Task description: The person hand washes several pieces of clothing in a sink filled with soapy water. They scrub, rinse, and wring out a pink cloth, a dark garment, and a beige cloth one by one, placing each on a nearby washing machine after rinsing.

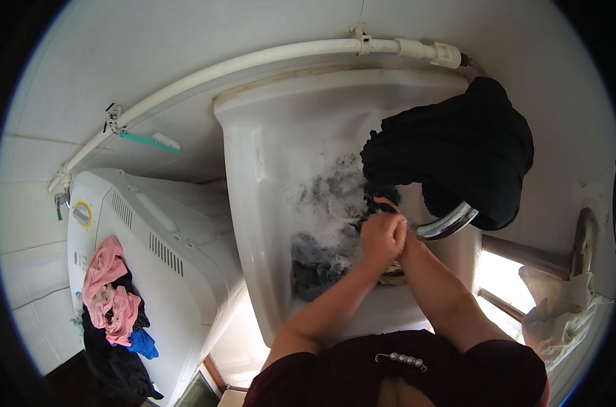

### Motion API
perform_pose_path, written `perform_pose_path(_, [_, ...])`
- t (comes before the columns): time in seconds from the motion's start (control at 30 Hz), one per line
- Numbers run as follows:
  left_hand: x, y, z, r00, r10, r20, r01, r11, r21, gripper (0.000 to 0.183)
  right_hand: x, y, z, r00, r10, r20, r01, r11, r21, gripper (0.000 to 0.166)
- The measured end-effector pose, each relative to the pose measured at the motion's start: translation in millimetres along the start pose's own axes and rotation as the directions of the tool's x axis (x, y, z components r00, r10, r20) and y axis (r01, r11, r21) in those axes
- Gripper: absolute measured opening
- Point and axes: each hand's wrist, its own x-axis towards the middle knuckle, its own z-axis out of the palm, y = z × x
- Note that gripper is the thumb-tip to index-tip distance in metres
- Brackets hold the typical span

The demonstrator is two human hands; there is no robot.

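Note:
Over a white ceramic sink (247, 203), both my hands are pressed together. My left hand (384, 238) is clenched around a dark wet cloth (382, 196), part of which shows just beyond the knuckles, beside a thin pinkish strip. My right hand (408, 240) is mostly hidden behind the left, so its fingers cannot be made out. White suds (318, 198) and dark water fill the basin around them. Grey wet cloth (313, 269) lies in the basin left of my wrists. Right beside my hands is the curved chrome faucet spout (448, 222), with a black garment (450, 147) draped over it.
At left stands a white washing machine (186, 285) with pink clothes (112, 300), a blue cloth (143, 344) and black clothes (117, 369) piled on it. A teal-handled brush (150, 142) hangs by the white wall pipe (267, 57). A plastic bag (562, 315) hangs at right.

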Motion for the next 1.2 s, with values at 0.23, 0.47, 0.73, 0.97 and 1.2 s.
perform_pose_path(0.23, [28,-115,-65,0.957,-0.18,-0.226,0.289,0.594,0.751,0.034,24,-41,89,0.895,-0.204,-0.397,-0.213,0.585,-0.782,0.043])
perform_pose_path(0.47, [-7,-185,-30,0.848,-0.459,0.266,0.18,0.72,0.67,0.048,73,34,24,0.987,-0.027,-0.16,-0.145,-0.592,-0.793,0.053])
perform_pose_path(0.73, [0,-205,-49,0.979,-0.183,0.089,0.188,0.981,-0.052,0.056,19,-50,115,0.94,0.292,-0.174,-0.205,0.895,0.396,0.041])
perform_pose_path(0.97, [-23,-5,-14,0.972,0.199,0.121,-0.211,0.973,0.095,0.048,30,13,-10,0.975,0.154,-0.158,-0.13,0.98,0.149,0.047])
perform_pose_path(1.2, [36,-57,-13,0.924,-0.332,-0.19,0.322,0.943,-0.084,0.032,3,-18,109,0.772,0.234,-0.591,-0.301,0.953,-0.017,0.051])
